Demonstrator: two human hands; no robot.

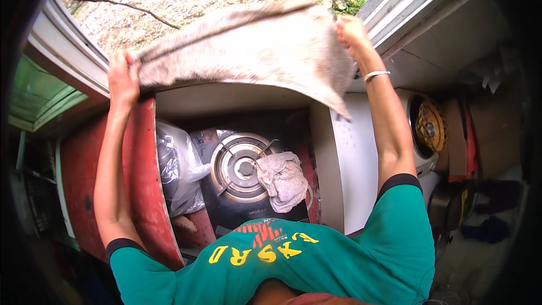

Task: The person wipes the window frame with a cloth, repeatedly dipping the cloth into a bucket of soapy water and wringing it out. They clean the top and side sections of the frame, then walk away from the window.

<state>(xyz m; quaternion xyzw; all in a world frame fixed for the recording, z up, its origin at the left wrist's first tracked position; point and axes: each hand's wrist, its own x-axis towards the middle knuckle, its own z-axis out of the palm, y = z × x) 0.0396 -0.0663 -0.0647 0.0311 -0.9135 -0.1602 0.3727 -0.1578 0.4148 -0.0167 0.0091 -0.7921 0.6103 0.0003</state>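
Observation:
A light cloth (254,46), blurred by motion, is stretched out in front of the open window. My left hand (123,77) grips its left end beside the window frame. Farther right, my right hand (352,36) holds the upper right corner, and a loose corner hangs down below it. Beneath the cloth, a gas stove burner (245,168) sits in a recess. A crumpled pinkish-grey rag (284,182) lies over the burner's right side and the dark stove top.
A plastic bag (182,169) stands at the stove's left, by a red panel (142,169). White window frames (70,46) flank the opening. A white surface (353,156) lies right, with a round appliance bearing a yellow-brown disc (430,129) beyond. Outside, a branch (123,5) crosses rough ground.

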